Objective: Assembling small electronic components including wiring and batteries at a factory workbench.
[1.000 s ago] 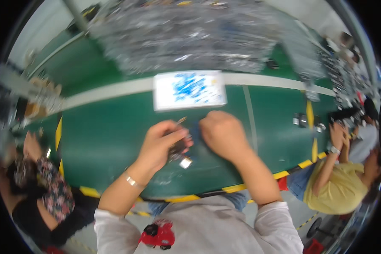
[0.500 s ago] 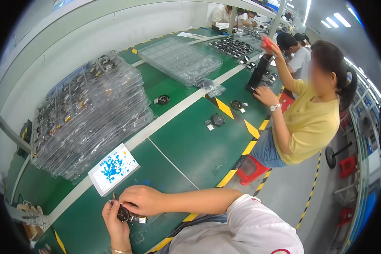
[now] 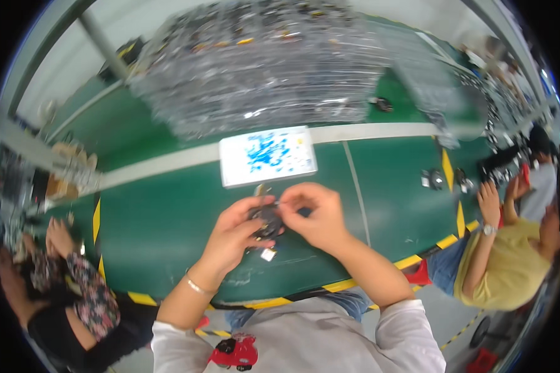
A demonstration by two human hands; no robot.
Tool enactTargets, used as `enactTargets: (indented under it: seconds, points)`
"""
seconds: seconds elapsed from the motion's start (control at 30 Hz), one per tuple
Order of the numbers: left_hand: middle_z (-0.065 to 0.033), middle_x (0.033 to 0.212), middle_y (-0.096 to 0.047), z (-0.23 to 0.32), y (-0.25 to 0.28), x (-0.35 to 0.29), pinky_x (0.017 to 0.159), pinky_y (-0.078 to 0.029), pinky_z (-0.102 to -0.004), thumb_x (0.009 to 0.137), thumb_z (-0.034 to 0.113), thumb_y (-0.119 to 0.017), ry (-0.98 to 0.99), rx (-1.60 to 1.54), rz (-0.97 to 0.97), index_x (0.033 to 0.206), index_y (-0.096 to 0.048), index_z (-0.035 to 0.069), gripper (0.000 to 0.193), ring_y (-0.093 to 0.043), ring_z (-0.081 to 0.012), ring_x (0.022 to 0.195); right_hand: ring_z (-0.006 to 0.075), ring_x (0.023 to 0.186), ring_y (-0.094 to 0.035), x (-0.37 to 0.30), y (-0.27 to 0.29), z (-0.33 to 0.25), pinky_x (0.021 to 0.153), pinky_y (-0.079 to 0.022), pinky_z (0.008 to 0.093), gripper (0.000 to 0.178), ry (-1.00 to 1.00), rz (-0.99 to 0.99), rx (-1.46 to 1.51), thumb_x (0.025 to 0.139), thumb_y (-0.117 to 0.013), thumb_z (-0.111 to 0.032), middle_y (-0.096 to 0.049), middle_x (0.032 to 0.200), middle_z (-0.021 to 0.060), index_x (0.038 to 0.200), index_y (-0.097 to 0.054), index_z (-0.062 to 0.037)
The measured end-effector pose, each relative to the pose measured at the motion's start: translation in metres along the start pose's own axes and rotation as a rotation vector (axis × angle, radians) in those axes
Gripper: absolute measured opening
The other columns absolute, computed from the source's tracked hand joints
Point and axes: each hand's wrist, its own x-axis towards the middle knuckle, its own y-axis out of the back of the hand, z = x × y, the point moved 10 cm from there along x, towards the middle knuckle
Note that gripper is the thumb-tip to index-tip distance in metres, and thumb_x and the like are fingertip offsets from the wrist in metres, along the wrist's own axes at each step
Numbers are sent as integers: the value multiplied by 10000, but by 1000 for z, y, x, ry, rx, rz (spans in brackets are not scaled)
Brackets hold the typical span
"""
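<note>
My left hand [image 3: 229,231] is closed round a small round black electronic part [image 3: 268,222], held just above the green bench. A little white square piece [image 3: 268,254] hangs from its lower side, and a thin strip sticks up at its top. The fingers of my right hand [image 3: 320,217] are pinched together at the part's right edge; what lies between them is too small and blurred to name. Just beyond both hands is a shallow white tray [image 3: 230,173] with many small blue pieces [image 3: 269,150] scattered in it.
Stacked clear plastic trays [image 3: 261,81] full of small parts stand at the back. Another round black part [image 3: 384,104] lies right of the stack. More round parts [image 3: 436,179] lie on the right. A co-worker in a yellow shirt [image 3: 504,273] sits right; another in a floral sleeve [image 3: 93,292] sits left.
The view has swung left, so the tray and hands now appear nearer the middle and the left co-worker shows. My right hand has shifted from over the part to its right edge.
</note>
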Motion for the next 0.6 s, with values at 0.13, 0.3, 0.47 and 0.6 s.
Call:
enactTargets:
  seconds: [0.13, 0.3, 0.47, 0.6]
  points:
    - [-119, 1144, -584, 2, 8, -4, 734, -600, -319, 892, -10, -465, -34, -24, 34, 1233, -495, 1, 342, -641, -202, 942, 143, 780, -604, -2, -15, -27, 655, -504, 242, 180, 197, -39, -204, 676, -701, 74, -592, 869, 75, 829, -653, -9]
    - [-90, 1168, -564, -3, 3, -6, 794, -589, -343, 906, -10, -457, -27, 3, -11, 1228, -493, 6, 325, -610, -167, 992, 176, 757, -618, -8, -27, -37, 642, -514, 263, 183, 329, -18, -373, 662, -709, 59, -605, 890, 103, 819, -654, -19]
    - [-95, 1160, -569, -5, 2, -7, 802, -585, -315, 911, -17, -451, -54, -6, -14, 1245, -488, -5, 336, -606, -150, 996, 226, 761, -634, -11, -33, -48, 701, -527, 314, 176, 440, -4, -508, 661, -706, 51, -637, 851, 114, 814, -652, -18]
    - [-62, 1097, -594, -2, 0, -8, 749, -566, -255, 928, -15, -450, -116, -36, -19, 1249, -479, -13, 322, -608, -101, 914, 253, 754, -631, -12, -33, -50, 740, -518, 348, 184, 463, 6, -503, 651, -696, 63, -658, 820, 113, 809, -646, -17]
